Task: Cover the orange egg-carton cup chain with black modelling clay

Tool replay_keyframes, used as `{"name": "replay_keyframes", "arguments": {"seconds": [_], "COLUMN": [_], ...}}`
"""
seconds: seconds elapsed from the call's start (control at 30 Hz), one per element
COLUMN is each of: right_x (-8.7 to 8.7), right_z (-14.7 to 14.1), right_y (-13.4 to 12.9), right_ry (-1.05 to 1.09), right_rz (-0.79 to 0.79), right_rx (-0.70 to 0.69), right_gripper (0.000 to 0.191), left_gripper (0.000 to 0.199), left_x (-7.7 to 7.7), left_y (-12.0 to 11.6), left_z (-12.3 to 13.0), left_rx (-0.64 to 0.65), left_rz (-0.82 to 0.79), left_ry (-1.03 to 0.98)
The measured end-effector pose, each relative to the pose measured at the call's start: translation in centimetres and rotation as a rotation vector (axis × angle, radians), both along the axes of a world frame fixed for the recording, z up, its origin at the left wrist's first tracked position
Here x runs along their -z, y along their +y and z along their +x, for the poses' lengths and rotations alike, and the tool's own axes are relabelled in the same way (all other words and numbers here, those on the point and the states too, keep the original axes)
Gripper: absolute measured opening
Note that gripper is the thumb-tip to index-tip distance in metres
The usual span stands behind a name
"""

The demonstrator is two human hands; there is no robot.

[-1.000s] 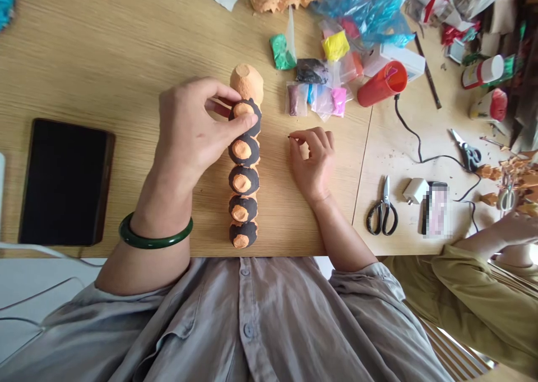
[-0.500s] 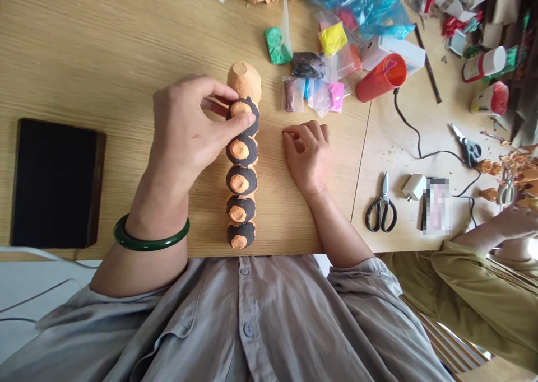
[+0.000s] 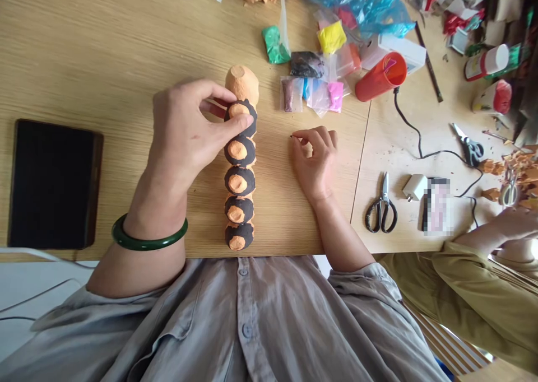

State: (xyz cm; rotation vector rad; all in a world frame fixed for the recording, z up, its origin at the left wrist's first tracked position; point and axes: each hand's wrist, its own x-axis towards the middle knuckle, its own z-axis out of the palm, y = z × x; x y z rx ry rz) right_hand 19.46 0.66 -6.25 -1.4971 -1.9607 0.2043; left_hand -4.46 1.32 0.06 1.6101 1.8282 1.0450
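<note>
An orange egg carton strip [image 3: 239,181] lies lengthwise before me, its row of bumps ringed in black with orange tops. The bump at its far end is plain orange. My left hand [image 3: 189,124] is closed around the second bump from that end, thumb on top and fingers at the far side. To the right of the strip and apart from it, my right hand [image 3: 316,158] is closed in a pinch just over the table. A tiny dark speck shows at its fingertips, too small to name.
Small bags of coloured clay, among them a yellow one [image 3: 332,37], lie beyond my right hand. A red cup [image 3: 380,77], black-handled scissors [image 3: 381,205] and a white plug adapter [image 3: 415,187] are to the right. A dark tablet [image 3: 54,183] lies left. Another person's arm [image 3: 491,231] is far right.
My right hand has moved slightly right and a little nearer to me, still pinched. My left hand keeps its hold on the egg carton strip.
</note>
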Motion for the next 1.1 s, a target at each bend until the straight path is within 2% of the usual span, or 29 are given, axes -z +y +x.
{"name": "replay_keyframes", "arguments": {"seconds": [0.3,0.57,0.73,1.1], "right_x": [-0.2,-1.4,-1.4,-1.9], "right_z": [-0.3,-1.2,-1.1,0.4], "right_y": [-0.3,-1.7,-2.0,-0.6], "right_ry": [0.049,0.035,0.007,0.203], "right_rz": [0.005,-0.157,-0.15,-0.067], "right_rx": [-0.007,-0.15,-0.188,-0.041], "right_gripper": [0.016,0.015,0.014,0.015], "left_gripper": [0.028,0.021,0.02,0.025], "left_x": [0.1,-0.5,-0.7,-0.2], "left_y": [0.1,0.2,0.2,0.0], "left_z": [-0.1,0.3,0.4,0.0], "left_rx": [0.007,-0.029,-0.04,-0.008], "left_rz": [-0.006,-0.046,-0.063,-0.028], "left_ry": [-0.001,-0.028,-0.025,-0.058]}}
